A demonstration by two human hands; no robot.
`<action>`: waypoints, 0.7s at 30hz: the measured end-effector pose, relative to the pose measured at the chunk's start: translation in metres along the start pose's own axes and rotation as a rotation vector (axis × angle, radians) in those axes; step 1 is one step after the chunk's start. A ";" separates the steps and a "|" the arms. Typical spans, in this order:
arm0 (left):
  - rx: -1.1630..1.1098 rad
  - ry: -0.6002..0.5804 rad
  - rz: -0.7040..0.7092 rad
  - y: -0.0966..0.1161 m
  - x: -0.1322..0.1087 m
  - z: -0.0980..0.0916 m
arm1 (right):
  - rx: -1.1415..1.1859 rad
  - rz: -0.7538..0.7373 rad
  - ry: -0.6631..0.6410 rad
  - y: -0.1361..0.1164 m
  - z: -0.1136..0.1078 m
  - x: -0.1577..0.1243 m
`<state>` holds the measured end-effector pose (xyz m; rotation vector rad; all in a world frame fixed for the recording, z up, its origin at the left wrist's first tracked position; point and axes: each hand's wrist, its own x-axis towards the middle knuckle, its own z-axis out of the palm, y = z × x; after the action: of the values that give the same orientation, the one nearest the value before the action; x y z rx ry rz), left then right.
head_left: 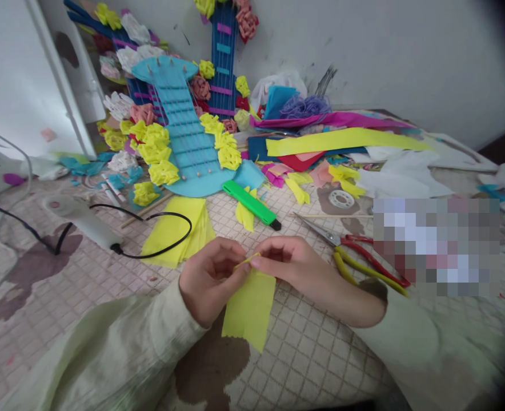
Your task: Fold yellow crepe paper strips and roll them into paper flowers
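My left hand (213,279) and my right hand (293,262) pinch the top edge of a yellow crepe paper piece (252,305) between thumbs and fingers. The fingertips of both hands meet at that edge, where the paper looks narrowly folded or rolled. Its lower part hangs down toward me, with a jagged bottom edge. Behind my left hand lies a stack of yellow paper sheets (179,228). A green utility knife (252,204) rests just beyond my fingers. Scissors (351,245) with red and yellow handles lie beside my right hand.
A glue gun (83,221) with a black cord lies at left. Further back stands a blue instrument-shaped board (179,125) with strings and yellow paper flowers (156,151). A white tape roll (341,198), a long yellow strip (347,141) and purple yarn (306,107) are at right.
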<state>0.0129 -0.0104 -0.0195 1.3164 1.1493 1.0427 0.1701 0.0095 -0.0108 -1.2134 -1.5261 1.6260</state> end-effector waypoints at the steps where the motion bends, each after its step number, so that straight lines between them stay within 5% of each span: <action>1: -0.001 0.001 -0.003 0.000 0.000 0.000 | -0.004 0.001 0.002 0.000 0.000 0.000; 21: 0.038 -0.024 -0.004 0.002 0.000 0.000 | -0.034 -0.035 0.011 -0.003 0.001 -0.001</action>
<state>0.0128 -0.0105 -0.0176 1.3524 1.1577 1.0039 0.1687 0.0087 -0.0077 -1.2045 -1.5650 1.5742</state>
